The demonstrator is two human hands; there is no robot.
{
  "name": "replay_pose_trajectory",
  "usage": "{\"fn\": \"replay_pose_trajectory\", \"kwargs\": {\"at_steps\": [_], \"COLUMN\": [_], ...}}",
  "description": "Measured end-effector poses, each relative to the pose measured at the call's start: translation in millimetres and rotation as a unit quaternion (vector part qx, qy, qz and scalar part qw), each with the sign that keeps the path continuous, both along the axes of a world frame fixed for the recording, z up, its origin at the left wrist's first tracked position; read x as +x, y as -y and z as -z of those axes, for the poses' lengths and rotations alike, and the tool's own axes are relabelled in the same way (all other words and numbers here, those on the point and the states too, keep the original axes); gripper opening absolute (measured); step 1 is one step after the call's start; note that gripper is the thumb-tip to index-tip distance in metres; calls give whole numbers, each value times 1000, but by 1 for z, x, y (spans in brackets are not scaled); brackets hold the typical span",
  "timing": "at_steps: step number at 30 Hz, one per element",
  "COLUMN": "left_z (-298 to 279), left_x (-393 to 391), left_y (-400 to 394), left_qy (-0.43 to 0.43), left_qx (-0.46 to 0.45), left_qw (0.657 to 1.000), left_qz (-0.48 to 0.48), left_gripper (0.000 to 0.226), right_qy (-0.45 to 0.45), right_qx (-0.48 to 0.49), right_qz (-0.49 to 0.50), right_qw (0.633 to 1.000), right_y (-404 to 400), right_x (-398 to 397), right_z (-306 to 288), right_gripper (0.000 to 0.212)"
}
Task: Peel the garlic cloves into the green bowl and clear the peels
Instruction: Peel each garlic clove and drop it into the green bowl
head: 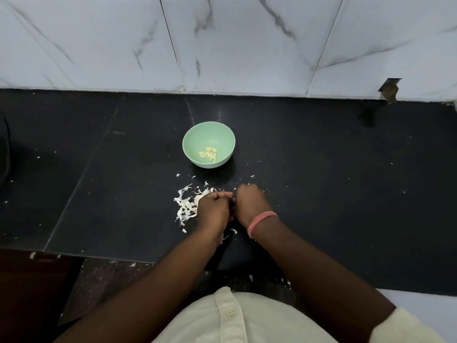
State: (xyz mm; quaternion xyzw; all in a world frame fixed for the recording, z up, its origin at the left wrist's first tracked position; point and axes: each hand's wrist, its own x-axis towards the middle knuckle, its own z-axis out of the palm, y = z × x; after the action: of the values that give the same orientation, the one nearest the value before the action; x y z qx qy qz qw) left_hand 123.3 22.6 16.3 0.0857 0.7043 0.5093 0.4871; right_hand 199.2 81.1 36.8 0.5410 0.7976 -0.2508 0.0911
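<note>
On black counter, near front edge: left hand and right hand side by side, fingers curled inward, knuckles up; what they hold hidden, cannot tell. Peels heaped just left of left hand. Bowl beyond hands, peeled cloves inside. Pink band on right wrist.

The green bowl stands upright on the black counter, about midway between its back and front edges, holding a small cluster of pale yellow peeled garlic cloves at its bottom. The white papery peels lie heaped on the counter on the bowl's front side, nearer the front edge. Smaller flakes are scattered between the heap and the bowl.
</note>
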Motion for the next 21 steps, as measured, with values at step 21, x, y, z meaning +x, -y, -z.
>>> {"fn": "replay_pose_trajectory", "kwargs": {"at_steps": [21], "left_z": [0], "left_x": [-35], "left_y": [18], "left_qy": [38], "left_qx": [31], "left_qw": [999], "left_qz": [9], "left_gripper": [24], "right_qy": [-218], "right_qx": [22], "right_qz": [147], "right_qw": [965], "right_y": [15], "right_x": [-2], "right_z": [0], "right_gripper": [21]}}
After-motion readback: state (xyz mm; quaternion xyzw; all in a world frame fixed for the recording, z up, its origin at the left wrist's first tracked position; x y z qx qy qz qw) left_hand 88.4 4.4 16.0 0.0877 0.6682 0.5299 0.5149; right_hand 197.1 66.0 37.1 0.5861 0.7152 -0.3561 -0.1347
